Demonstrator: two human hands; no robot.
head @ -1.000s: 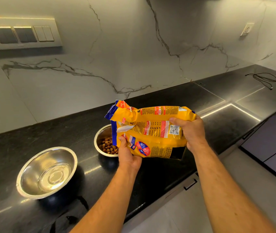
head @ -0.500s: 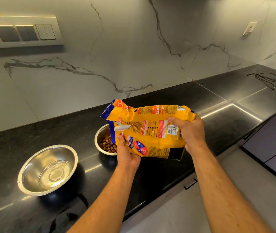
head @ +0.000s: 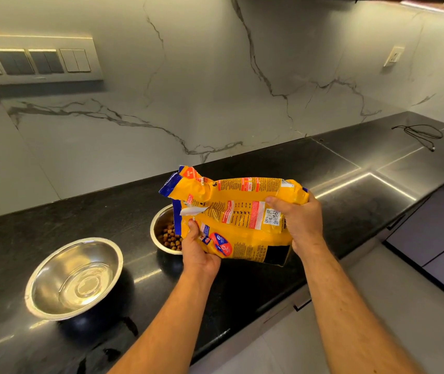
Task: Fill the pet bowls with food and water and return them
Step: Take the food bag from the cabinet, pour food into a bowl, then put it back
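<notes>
The left hand pinches the yellow food bag low near its open end. The right hand grips the other end. The bag lies sideways, mouth pointing left over the food bowl. It has a QR code; the words are too small to read. The water bowl sits left on the black counter.

Two steel bowls, one at lower left and one at centre, one yellow food bag, two hands, left and right, and one black cord at upper right.
</notes>
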